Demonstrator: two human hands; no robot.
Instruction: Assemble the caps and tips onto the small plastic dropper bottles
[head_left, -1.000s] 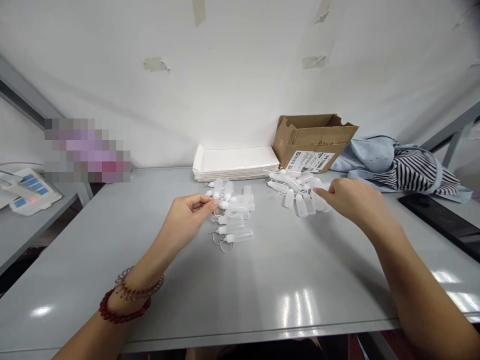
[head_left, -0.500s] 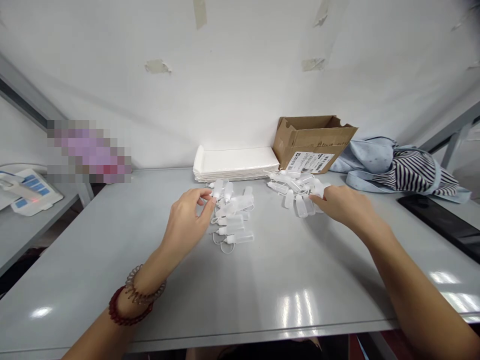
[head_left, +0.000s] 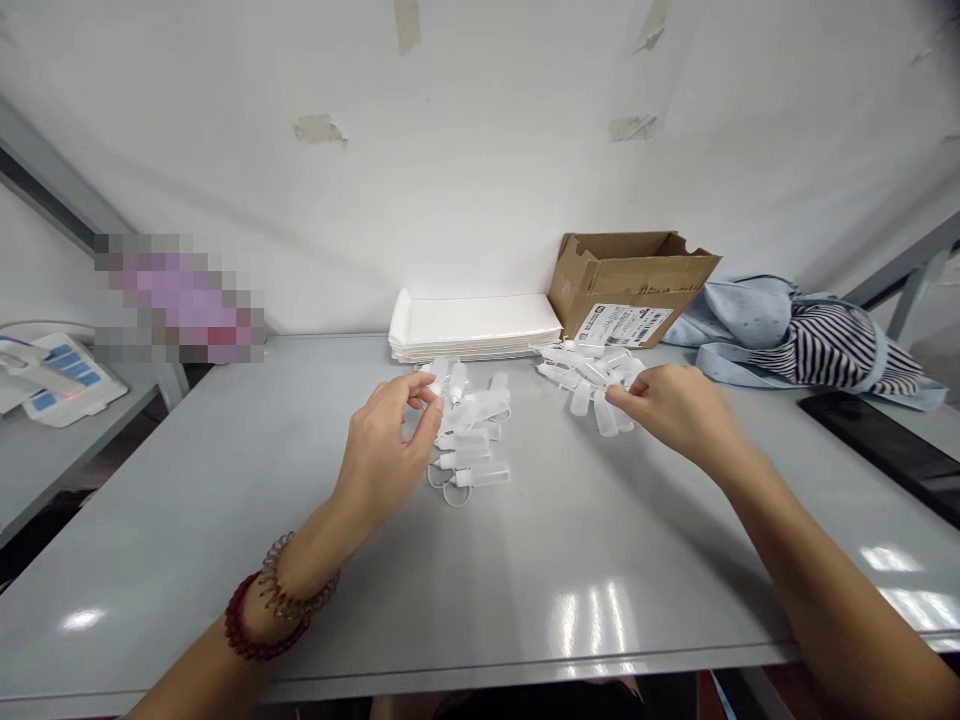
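My left hand [head_left: 394, 435] hovers at the left side of a group of small translucent plastic squeeze bottles [head_left: 482, 477], its fingers curved and a gap between thumb and index finger. These bottles have pointed white tips and thin looped cap straps; the nearer ones lie in a rough row. At the right edge of a second, jumbled bottle pile [head_left: 581, 372], my right hand [head_left: 671, 405] has thumb and fingers pinched together on a squeeze bottle. The hand itself hides part of that bottle.
Behind the bottles, a stack of white trays [head_left: 476, 325] lies against the wall beside an open cardboard box [head_left: 637, 280]. To the right are a blue-and-striped cloth bag [head_left: 817, 340] and a black phone [head_left: 885, 450]. A white-and-blue device [head_left: 71, 375] stands far left.
My right hand has shifted slightly left, further over its pile. My left hand has moved slightly right, with its thumb and index finger still apart.
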